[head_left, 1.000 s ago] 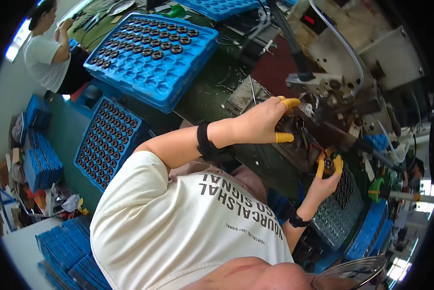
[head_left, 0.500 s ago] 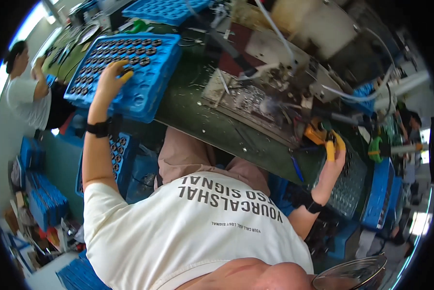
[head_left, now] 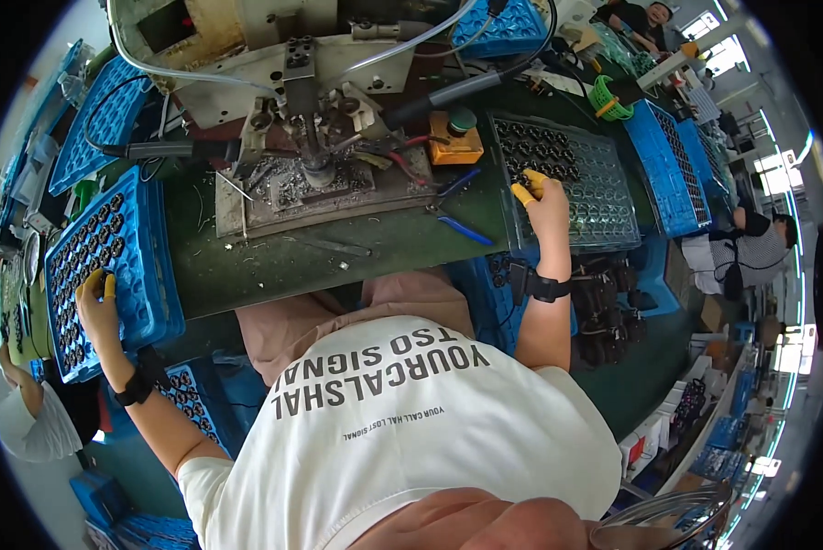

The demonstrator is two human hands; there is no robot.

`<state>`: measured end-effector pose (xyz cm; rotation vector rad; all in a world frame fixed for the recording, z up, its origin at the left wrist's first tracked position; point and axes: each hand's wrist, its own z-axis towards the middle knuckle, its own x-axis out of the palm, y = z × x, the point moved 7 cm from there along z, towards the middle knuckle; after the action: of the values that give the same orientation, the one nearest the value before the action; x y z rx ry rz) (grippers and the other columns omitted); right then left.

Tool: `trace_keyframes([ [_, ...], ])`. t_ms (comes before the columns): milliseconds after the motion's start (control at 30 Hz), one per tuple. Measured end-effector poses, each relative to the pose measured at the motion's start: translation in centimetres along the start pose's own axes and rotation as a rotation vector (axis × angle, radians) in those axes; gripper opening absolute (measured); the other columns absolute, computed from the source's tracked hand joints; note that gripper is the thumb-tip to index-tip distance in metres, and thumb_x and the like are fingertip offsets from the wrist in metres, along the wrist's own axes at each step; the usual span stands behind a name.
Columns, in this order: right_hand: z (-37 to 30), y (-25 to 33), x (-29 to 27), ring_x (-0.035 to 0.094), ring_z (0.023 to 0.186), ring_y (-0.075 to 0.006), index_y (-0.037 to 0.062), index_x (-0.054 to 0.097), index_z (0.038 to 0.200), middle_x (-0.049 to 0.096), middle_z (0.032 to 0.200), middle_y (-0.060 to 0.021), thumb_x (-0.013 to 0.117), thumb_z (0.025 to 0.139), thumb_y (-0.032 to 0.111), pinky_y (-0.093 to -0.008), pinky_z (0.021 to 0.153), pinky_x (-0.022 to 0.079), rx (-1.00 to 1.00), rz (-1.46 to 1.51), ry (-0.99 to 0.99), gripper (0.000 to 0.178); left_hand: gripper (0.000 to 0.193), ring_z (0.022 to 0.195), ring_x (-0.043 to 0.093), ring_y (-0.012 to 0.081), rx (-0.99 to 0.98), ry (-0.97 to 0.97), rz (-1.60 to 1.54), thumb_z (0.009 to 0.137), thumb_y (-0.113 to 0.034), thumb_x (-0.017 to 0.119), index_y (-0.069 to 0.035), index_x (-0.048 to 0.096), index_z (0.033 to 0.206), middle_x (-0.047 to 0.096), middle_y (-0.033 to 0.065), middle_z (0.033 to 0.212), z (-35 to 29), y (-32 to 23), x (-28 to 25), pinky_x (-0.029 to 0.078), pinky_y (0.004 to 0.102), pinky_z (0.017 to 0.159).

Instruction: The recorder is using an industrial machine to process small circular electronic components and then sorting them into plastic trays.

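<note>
My left hand, with yellow finger covers, is over the blue tray, at the edge of its filled rows. Its thumb and forefinger close around a dark part that looks like the other black ring-shaped parts there. My right hand, also with yellow finger covers, reaches over the clear plastic tray. Its thumb and forefinger are bent around one of the black ring-shaped parts in the filled area; the fingertips partly hide it.
Between the trays stands a metal machine, its base strewn with metal chips. Near it are an orange box with a dark button, blue-handled pliers and a green basket. More blue trays stand at right. Other people work nearby.
The view has swung to the right. My right hand has moved from beside the orange box to the clear tray. My left hand remains over the blue tray.
</note>
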<state>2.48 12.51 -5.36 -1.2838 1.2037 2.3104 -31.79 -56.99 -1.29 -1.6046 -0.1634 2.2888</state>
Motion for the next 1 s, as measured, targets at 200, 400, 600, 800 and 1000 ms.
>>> trace_keyframes([
  [200,-0.3,1.0,-0.2,0.061,0.093,-0.0306,0.0041,0.064,0.113,0.062,0.102,-0.0170,0.074,0.079,0.014,-0.0379,0.082,0.049,-0.051,0.035,0.064,0.037,0.032,0.088,0.065,0.0192,0.038,-0.233,0.011,0.086,-0.022,0.071,-0.010,0.066,0.115,0.064,0.0087,0.105,-1.9,-3.1,-2.2,0.052,0.0289,0.074],
  [400,-0.8,2.4,-0.9,0.059,0.098,-0.0322,0.0045,0.062,0.116,0.059,0.107,-0.0182,0.070,0.081,0.011,-0.0383,0.086,0.048,-0.021,-0.005,0.072,0.036,0.036,0.084,0.067,0.0108,-0.029,-0.160,-0.649,0.090,-0.016,0.068,-0.004,0.060,0.122,0.068,0.0051,0.105,-3.6,-6.2,0.2,0.046,0.0189,0.060],
  [600,-2.6,7.9,-2.1,0.058,0.102,-0.0339,0.0045,0.062,0.110,0.061,0.107,-0.0163,0.067,0.083,0.009,-0.0388,0.087,0.046,-0.293,-0.020,-0.257,0.027,0.038,0.079,0.065,0.0084,-0.015,-0.084,-0.790,0.090,-0.010,0.066,-0.004,0.058,0.126,0.068,0.0056,0.106,-3.5,-7.1,2.7,0.046,0.0164,0.064],
  [800,-7.9,15.7,0.7,0.057,0.104,-0.0297,0.0106,0.063,0.106,0.061,0.107,-0.0068,0.070,0.077,0.006,-0.0429,0.091,0.040,-0.671,0.223,-0.336,0.031,0.040,0.078,0.058,0.0038,-0.012,-0.131,-0.941,0.090,-0.005,0.064,-0.003,0.055,0.129,0.066,0.0022,0.096,-3.7,-7.5,3.3,0.043,0.0148,0.068],
  [1000,-11.0,19.3,4.8,0.057,0.110,-0.0228,0.0147,0.065,0.108,0.060,0.109,-0.0020,0.067,0.080,0.010,-0.0468,0.102,0.034,-0.815,0.152,-0.130,0.028,0.040,0.066,0.045,0.0011,-0.057,-0.054,-0.810,0.089,-0.004,0.066,-0.004,0.056,0.128,0.059,-0.0019,0.084,-4.0,-7.5,3.5,0.035,0.0140,0.060],
])
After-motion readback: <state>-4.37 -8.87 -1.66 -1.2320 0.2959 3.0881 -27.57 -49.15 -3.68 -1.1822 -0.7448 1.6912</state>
